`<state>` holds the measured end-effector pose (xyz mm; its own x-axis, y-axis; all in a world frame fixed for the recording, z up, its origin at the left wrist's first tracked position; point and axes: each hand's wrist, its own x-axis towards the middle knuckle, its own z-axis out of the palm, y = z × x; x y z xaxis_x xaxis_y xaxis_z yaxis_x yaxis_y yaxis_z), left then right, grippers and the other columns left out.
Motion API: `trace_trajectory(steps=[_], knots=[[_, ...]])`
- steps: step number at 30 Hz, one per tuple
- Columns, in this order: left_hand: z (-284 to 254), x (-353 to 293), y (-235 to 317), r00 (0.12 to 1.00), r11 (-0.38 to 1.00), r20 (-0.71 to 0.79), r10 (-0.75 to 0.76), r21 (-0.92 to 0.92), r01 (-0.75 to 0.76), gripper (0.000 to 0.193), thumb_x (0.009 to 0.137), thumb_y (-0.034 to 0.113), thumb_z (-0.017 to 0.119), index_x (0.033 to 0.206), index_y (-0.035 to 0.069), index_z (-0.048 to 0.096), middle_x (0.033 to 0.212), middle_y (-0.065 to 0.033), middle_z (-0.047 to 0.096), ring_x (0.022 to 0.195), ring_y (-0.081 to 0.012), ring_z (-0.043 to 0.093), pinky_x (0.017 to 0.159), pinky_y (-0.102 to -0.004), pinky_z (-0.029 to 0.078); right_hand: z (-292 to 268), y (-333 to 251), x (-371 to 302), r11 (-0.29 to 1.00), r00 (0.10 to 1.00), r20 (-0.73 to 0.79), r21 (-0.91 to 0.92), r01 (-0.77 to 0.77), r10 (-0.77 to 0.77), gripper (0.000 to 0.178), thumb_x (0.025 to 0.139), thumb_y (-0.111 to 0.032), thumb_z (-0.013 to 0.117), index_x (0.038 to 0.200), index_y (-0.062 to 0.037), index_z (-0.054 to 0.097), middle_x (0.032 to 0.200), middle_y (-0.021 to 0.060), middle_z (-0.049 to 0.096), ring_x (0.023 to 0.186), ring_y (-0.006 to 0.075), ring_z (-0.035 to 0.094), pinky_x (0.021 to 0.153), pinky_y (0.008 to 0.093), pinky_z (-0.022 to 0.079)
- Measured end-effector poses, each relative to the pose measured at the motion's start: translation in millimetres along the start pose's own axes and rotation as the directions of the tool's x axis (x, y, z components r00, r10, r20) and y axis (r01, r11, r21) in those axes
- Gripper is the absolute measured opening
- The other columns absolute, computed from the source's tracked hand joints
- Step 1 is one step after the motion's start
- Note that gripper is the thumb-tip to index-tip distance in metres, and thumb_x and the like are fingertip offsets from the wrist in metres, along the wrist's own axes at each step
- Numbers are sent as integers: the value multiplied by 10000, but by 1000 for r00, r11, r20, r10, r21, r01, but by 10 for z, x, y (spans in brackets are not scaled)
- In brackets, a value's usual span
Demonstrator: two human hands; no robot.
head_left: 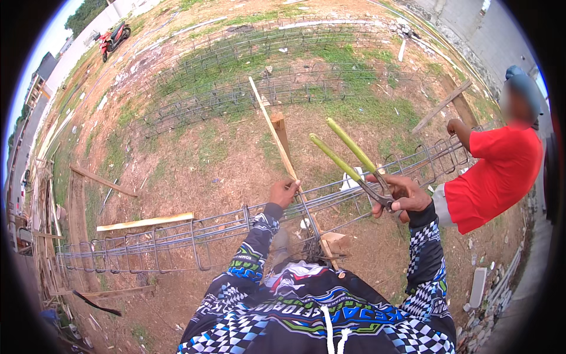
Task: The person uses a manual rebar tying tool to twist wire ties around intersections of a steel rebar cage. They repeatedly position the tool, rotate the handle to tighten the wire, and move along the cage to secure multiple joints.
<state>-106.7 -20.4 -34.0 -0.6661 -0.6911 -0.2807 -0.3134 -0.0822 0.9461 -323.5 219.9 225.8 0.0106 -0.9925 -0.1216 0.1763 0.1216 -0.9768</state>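
My right hand [408,199] is wrapped round the metal head end of a pair of pincers [373,190]. Their two yellow-green handles point up and to the left, spread apart. My left hand [284,193] is closed, its fingertips together beside a dark steel stirrup and the long wooden strip [272,130]; what it pinches, if anything, I cannot make out. Under both hands runs a long rebar cage [221,227], several bars with square stirrups, from lower left to upper right. A bundle of thin dark wire [309,248] hangs by the cage just before my body.
A person in a red shirt [494,177] stands at the right, one hand on the cage's far end. More rebar cages [247,97] lie on the grass beyond. Loose boards [144,222] and wooden supports [337,243] are around the cage. A red motorbike [114,40] stands far left.
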Motion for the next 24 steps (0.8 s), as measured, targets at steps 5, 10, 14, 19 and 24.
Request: trace_trajectory(steps=[5,10,14,19,24], knots=[[-15,45,-33,999,998,52,-10,-67,13,354,923,327,657,956,-22,706,851,-87,682,733,-155,660,577,-308,583,316,845,578,907,958,-287,403,121,-1,608,891,-150,662,1427,-30,401,934,114,669,788,196,674,708,325,563],[-99,225,-78,963,951,158,-220,-186,248,361,940,342,638,919,-14,692,843,-96,678,720,-188,661,610,-336,584,519,952,1051,872,864,-501,404,274,-39,517,935,-203,629,1400,-59,454,1015,118,653,788,188,675,647,314,574],[-64,237,-157,968,945,194,-160,-252,207,376,937,347,646,883,-25,657,822,-83,659,706,-176,651,627,-332,576,232,1149,1607,829,829,-556,490,270,58,520,934,-199,636,1394,-77,426,1080,158,651,877,246,691,699,387,601],[-101,81,-114,997,964,67,-34,-260,50,332,924,299,671,907,-32,668,815,-74,676,697,-155,666,606,-309,559,335,1308,1837,813,751,-655,387,434,-89,625,932,-173,641,1467,-72,334,1156,185,617,971,296,671,742,417,606],[-31,73,-62,997,988,27,70,-138,-66,236,915,230,664,916,-5,675,772,-54,672,676,-122,637,609,-284,512,94,1680,2035,893,733,-674,384,234,97,655,957,-127,574,1519,-86,240,1173,203,617,991,294,668,773,419,570]])
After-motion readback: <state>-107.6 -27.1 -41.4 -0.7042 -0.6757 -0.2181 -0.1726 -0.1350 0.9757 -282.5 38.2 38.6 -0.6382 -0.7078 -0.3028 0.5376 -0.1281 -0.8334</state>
